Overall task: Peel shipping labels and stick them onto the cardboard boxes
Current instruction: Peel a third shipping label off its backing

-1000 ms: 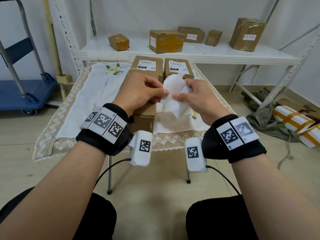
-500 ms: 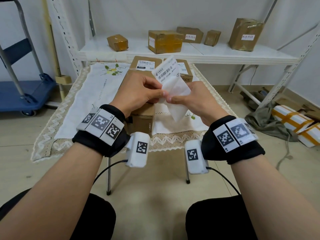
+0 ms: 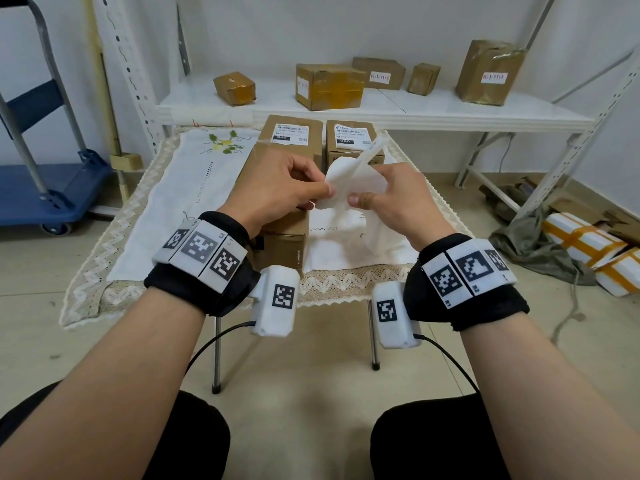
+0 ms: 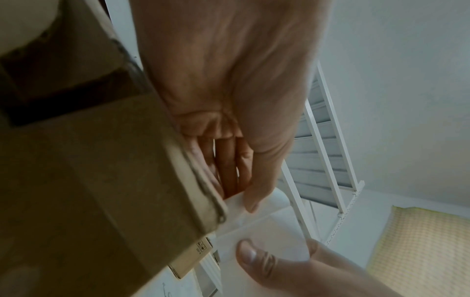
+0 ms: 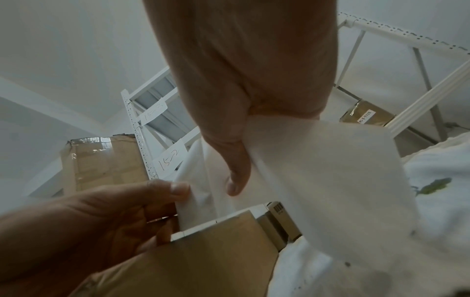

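Over the plain cardboard box (image 3: 277,216) my left hand (image 3: 325,194) pinches one edge of a white shipping label (image 3: 346,178). A strip of the label stands up edge-on. My right hand (image 3: 356,199) pinches the translucent backing paper (image 3: 375,233), which hangs below it. In the right wrist view the backing paper (image 5: 330,180) drapes from my right hand (image 5: 236,180), while my left hand (image 5: 178,191) holds the other white layer above the box (image 5: 203,257). The left wrist view shows my left hand (image 4: 248,199) on the sheet beside the box (image 4: 101,180). Two labelled boxes (image 3: 292,133) (image 3: 351,136) stand behind.
The boxes sit on a small folding table with an embroidered cloth (image 3: 180,202). Behind it a white shelf (image 3: 415,109) carries several taped boxes. A blue trolley (image 3: 52,188) stands at the left. Wrapped parcels (image 3: 588,244) and cloth lie on the floor at the right.
The label, lifted with its barcode face showing half a second ago, has turned edge-on. My hands have drawn slightly apart and the backing now hangs below my right hand.
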Tool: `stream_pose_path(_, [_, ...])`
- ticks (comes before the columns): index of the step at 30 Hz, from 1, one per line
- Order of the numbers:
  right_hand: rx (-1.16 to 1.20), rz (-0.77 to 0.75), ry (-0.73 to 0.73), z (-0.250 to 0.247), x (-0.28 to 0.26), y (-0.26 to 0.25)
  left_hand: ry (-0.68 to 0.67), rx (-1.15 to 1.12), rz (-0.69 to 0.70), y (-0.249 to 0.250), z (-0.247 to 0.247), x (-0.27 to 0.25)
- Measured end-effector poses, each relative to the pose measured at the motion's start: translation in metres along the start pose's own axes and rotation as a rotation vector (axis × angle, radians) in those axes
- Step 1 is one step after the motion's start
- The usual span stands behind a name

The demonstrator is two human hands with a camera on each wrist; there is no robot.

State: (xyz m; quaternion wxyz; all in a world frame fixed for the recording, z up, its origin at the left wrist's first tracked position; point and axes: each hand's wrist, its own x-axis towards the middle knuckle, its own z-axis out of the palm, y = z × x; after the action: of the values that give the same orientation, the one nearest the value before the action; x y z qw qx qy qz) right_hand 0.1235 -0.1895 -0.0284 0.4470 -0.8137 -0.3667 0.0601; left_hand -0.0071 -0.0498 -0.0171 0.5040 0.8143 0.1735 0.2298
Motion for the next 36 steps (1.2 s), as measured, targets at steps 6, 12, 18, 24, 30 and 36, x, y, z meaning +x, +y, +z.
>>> stream_pose_path(6, [0.154,-0.026,0.008,0.001,-0.005,-0.006,0.010,-0.009,0.034,-0.002,0.000,0.000])
stream_pose_path(12, [0.227,-0.013,0.005,0.002,-0.006,-0.008,-0.042,-0.022,0.023,0.003,0.001,-0.001])
stream_pose_path(18, [0.278,0.002,0.019,0.004,-0.007,-0.010,-0.054,-0.047,0.021,0.002,-0.001,-0.002])
stream_pose_path(24, [0.345,-0.026,0.029,0.009,-0.009,-0.012,0.024,-0.094,0.027,0.001,0.004,-0.001])
stream_pose_path(30, [0.402,-0.028,-0.004,0.008,-0.009,-0.012,0.073,-0.213,0.014,0.003,0.004,0.000])
stream_pose_path(36, [0.541,0.060,-0.032,0.004,-0.011,-0.012,0.035,-0.294,-0.006,0.001,0.002,0.001])
